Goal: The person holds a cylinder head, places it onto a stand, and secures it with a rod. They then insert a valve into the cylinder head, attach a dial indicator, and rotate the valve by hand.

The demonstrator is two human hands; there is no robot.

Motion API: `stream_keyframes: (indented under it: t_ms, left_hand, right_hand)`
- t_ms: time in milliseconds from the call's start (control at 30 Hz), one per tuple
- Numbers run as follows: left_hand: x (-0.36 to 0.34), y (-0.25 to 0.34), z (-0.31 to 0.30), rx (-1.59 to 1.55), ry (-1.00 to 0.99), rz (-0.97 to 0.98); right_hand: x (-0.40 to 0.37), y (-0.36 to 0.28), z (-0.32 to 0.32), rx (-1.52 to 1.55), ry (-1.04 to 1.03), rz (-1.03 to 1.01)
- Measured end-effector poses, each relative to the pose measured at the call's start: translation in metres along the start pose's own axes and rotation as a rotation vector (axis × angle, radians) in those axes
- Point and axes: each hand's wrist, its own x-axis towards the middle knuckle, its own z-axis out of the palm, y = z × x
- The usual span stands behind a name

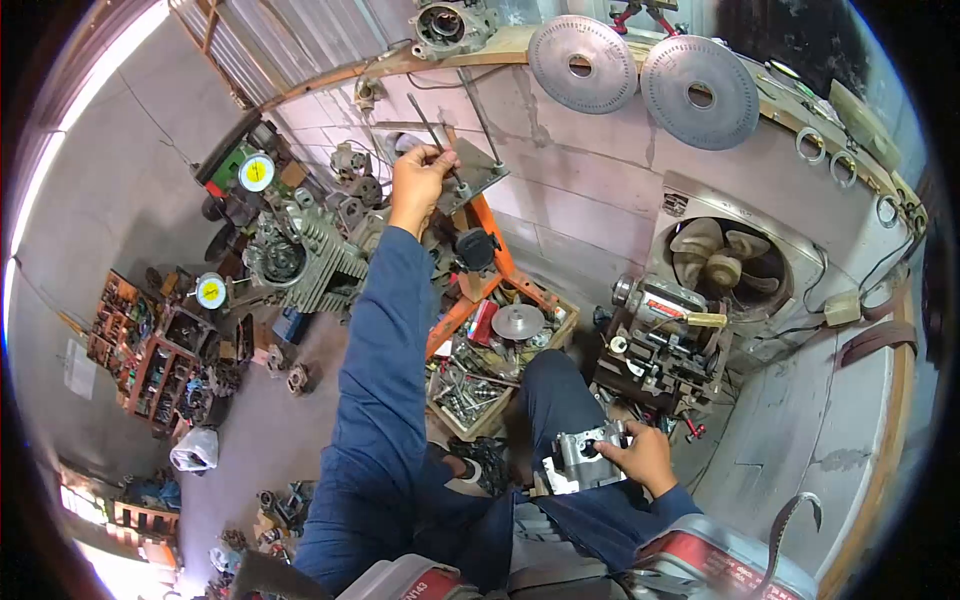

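Observation:
My left hand [420, 185] is stretched far forward, its thumb and fingers closed round a thin dark metal rod [424, 118]. That rod slants up from a flat metal plate [480, 178] carried on an orange stand [505, 240]. A second rod [480, 115] rises from the plate's far side. Down at my lap, my right hand [645, 458] grips a silver cast engine part [578, 460], which looks like a cylinder head. The thumb lies over its top face near a dark opening, and the part rests against my thigh.
A wooden tray [470, 430] of loose tools and metal parts sits below the stand. Right of it is a machine [660, 350] beneath a wall fan [725, 260]. A finned engine [300, 250] stands at left. Two large discs [582, 65] hang along the wall ledge.

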Motion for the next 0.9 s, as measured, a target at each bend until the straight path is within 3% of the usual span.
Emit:
stream_keyframes:
  t_ms: [167, 267, 400, 567, 667, 700, 800, 900]
  left_hand:
    - [0.001, 0.010, 0.003, 0.452, 0.096, -0.038]
    - [-0.005, 0.002, 0.006, -0.086, -0.032, 0.061]
    - [-0.004, -0.001, 0.003, -0.032, -0.069, -0.057]
    - [0.000, -0.005, 0.007, -0.068, 0.041, -0.019]
    - [-0.008, 0.015, 0.009, 0.482, 0.173, -0.017]
    - [-0.007, 0.012, 0.005, 0.494, 0.142, -0.018]
    - [-0.006, -0.001, 0.015, -0.055, 0.047, 0.155]
    - [-0.008, -0.007, 0.007, -0.097, -0.037, 0.000]
  right_hand:
    - [0.010, 0.011, 0.002, 0.041, -0.035, 0.012]
    - [0.012, 0.006, -0.002, 0.034, -0.039, 0.000]
    - [0.011, 0.004, -0.005, 0.047, -0.060, -0.006]
    - [0.013, 0.010, 0.001, 0.070, -0.061, 0.005]
    - [0.014, 0.011, 0.003, 0.057, -0.042, -0.015]
    - [0.013, 0.010, 0.003, 0.057, -0.049, -0.012]
    - [0.014, 0.007, -0.001, 0.050, -0.065, -0.007]
    - [0.017, 0.011, 0.002, 0.048, -0.069, -0.012]
